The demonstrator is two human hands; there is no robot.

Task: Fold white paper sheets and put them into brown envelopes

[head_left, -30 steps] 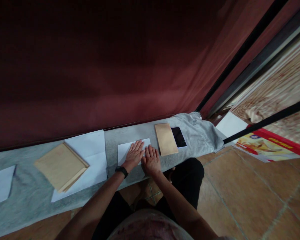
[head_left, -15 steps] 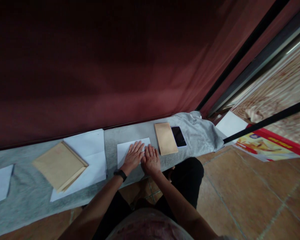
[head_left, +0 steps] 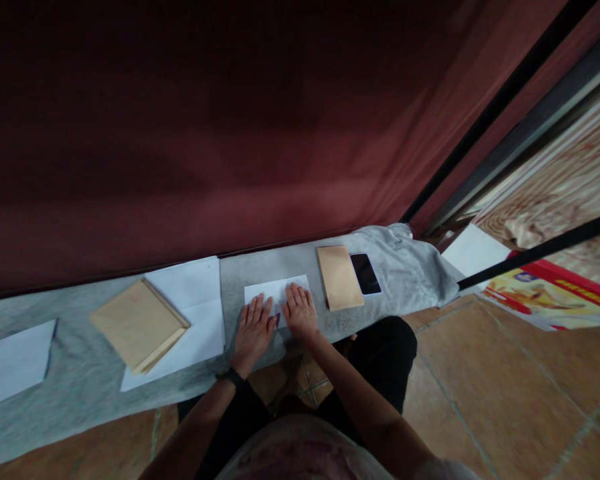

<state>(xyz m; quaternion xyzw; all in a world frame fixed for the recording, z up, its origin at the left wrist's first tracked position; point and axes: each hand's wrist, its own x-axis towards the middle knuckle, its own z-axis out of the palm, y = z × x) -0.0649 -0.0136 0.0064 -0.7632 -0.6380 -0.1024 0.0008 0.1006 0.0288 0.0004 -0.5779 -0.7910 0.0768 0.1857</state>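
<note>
Looking down past a dark red curtain (head_left: 230,133) filling the whole upper half, dim and unlit. Beneath it to the right, brown tiled floor (head_left: 505,387) with pale grout lines. Along the foot of the curtain, a long grey cloth (head_left: 70,407) spread flat as the working surface and bunched into folds at its right end; low bench or bare floor underneath, cannot tell. Close to the camera, black trousers (head_left: 380,360) reaching the cloth's near edge.

At far right, a black bar (head_left: 540,250) slanting above a red and yellow printed sheet (head_left: 545,297), with a plain white sheet (head_left: 473,252) just beside it.

On the cloth, left of middle, a large white sheet (head_left: 195,293) carrying a stack of brown envelopes (head_left: 137,325) turned at an angle. Well apart at the far left edge, another white sheet (head_left: 13,363). Right of middle, a single brown envelope (head_left: 340,285) lying flat, with a dark phone (head_left: 365,273) just beside it, screen off.

Between the large sheet and the single envelope, a folded white paper (head_left: 273,290) flat on the cloth. Right hand (head_left: 299,312) pressing palm down on its near right part, grip apart, fingers flat, clamped on nothing. Left hand (head_left: 254,330) palm down at its near left edge, fingers spread, grip likewise apart. Round the left wrist, a black band (head_left: 230,377).
</note>
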